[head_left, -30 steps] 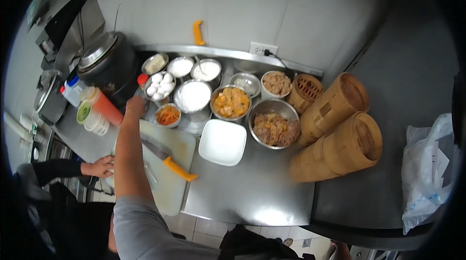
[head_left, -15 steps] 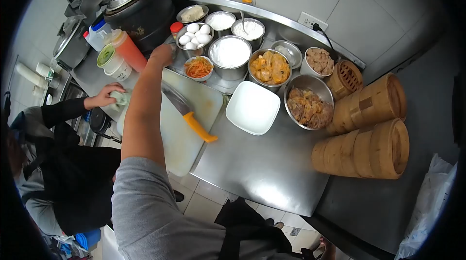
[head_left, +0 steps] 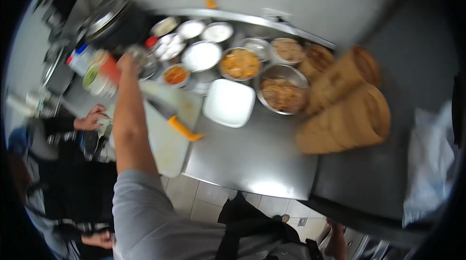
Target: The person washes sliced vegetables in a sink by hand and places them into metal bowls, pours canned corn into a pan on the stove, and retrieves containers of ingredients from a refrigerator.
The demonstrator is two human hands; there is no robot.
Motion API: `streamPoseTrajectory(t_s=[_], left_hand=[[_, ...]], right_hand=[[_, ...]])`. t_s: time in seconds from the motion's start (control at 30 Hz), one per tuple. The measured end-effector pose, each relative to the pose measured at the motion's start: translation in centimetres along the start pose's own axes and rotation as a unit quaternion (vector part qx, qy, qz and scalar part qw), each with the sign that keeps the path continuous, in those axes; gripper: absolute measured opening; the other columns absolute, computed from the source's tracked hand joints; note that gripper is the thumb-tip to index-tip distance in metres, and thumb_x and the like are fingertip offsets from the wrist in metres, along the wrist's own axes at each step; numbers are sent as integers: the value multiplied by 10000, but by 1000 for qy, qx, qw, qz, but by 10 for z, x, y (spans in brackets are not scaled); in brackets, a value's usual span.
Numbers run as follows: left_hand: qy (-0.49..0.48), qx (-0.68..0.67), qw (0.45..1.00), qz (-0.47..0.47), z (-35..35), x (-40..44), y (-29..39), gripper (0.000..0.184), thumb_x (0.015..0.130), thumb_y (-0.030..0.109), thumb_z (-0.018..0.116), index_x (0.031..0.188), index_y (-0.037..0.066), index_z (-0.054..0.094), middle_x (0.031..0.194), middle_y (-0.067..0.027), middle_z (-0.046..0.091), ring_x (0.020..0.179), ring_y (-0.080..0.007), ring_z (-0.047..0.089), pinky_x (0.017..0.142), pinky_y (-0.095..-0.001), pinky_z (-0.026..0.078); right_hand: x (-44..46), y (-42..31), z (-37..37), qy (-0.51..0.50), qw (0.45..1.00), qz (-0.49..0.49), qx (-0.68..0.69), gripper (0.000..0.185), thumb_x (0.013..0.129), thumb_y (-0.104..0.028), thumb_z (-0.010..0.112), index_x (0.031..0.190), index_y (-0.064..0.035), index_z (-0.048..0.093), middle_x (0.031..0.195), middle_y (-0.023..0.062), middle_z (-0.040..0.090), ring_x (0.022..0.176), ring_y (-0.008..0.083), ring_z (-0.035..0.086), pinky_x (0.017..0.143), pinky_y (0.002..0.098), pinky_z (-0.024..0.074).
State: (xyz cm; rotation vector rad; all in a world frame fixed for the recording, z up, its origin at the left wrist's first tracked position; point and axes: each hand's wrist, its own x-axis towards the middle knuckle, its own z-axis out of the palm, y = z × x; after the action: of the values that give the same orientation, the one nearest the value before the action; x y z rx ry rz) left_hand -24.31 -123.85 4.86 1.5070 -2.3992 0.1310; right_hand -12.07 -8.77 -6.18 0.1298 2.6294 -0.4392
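1. Saw a co-worker's hand (head_left: 90, 118) at far left, closer in than the left hand, with fingers bent.
2. Found a tub with green contents (head_left: 92, 81) and an orange-red bottle (head_left: 109, 69) just left of the left hand, plus a black lidded pot (head_left: 121, 26) beyond.
3. Saw the left hand (head_left: 127, 62) at the end of an outstretched arm, over the tabletop (head_left: 252, 163); could not tell from the blur whether open, closed or gripping.
4. Noted a blurred glassy container (head_left: 139, 55) just right of the left hand; could not tell whether touching.
5. Found a bowl of eggs (head_left: 168, 46) further right, and a cutting board (head_left: 167, 155) closer in, with an orange-handled knife (head_left: 180, 128) on top.
6. Spotted a bowl of orange shreds (head_left: 175, 74), then a square white dish (head_left: 229, 103), both right of the left hand.
7. Noted a bowl of meat (head_left: 283, 92) well to the right.
8. Made out the blurred right hand (head_left: 335, 235) at the lower edge; could not tell its state.
9. Saw bamboo steamers (head_left: 342, 123) beyond the right hand, and a plastic bag (head_left: 429, 168) to its right.
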Motion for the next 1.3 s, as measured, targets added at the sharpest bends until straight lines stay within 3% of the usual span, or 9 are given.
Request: streamPoseTrajectory(t_s=[0.07,0.1,0.17,0.23,0.37,0.47,1.03,1.13,1.3], left_hand=[[73,107,981,146,-32,-39,6,150,835,207,570,863,98,670,837,-76,674,767,-277,663,595,-400,525],[296,81,899,312,22,-10,-24,179,857,190,535,804,74,661,795,-103,662,758,-300,650,616,-415,519],[178,-225,948,139,-53,-73,18,243,892,143,508,953,-47,646,934,-195,667,849,-312,654,750,-393,527],[198,-401,890,87,-83,-91,25,243,884,129,523,1018,-44,628,947,-181,663,813,-276,644,725,-382,515],[342,-418,833,120,-166,-175,57,316,876,263,541,1051,15,627,923,-172,642,752,-255,612,658,-370,481],[370,-518,750,180,-259,-307,141,255,868,252,524,990,34,574,882,-147,585,742,-242,567,659,-360,460],[-48,-843,312,435,-523,-960,344,246,825,193,424,640,145,270,647,-6,258,689,-165,313,665,-303,340],[-320,-835,133,428,-532,-1051,403,233,767,165,394,565,141,281,610,-1,266,682,-172,305,682,-307,336],[-478,-707,17,521,-477,-1202,524,293,815,251,437,571,99,380,609,-64,416,649,-212,402,785,-457,449]], right_hand=[[12,29,19,18,996,-84,-17,313,895,-300,544,1018,-21,618,1051,214,630,987,359,577,833,431,458],[18,36,29,29,990,-133,-33,312,895,-299,544,1017,-21,618,1051,215,630,987,361,577,832,432,458],[38,53,54,57,978,-192,-61,312,894,-298,545,1015,-21,619,1051,217,630,987,365,577,831,434,458],[39,42,63,88,984,-152,-26,580,818,-411,607,1277,-68,511,1183,219,590,1150,388,511,984,420,408],[-26,-38,-30,-102,994,-33,6,598,810,-466,570,1089,60,619,1227,268,543,1210,387,456,1017,415,377],[-25,-1,-12,-3,990,-118,82,544,854,-427,572,1142,33,580,1138,260,577,1105,398,526,944,433,424],[-179,355,-61,173,909,74,372,510,858,-439,587,1111,3,590,1088,221,612,1005,308,603,868,367,474],[-202,335,-124,77,743,-16,664,703,902,-617,429,1252,-9,486,1117,162,618,897,214,643,729,334,518],[-233,331,-173,-21,457,-279,844,684,944,-537,418,1400,-39,311,1089,147,588,885,223,635,704,309,515]])
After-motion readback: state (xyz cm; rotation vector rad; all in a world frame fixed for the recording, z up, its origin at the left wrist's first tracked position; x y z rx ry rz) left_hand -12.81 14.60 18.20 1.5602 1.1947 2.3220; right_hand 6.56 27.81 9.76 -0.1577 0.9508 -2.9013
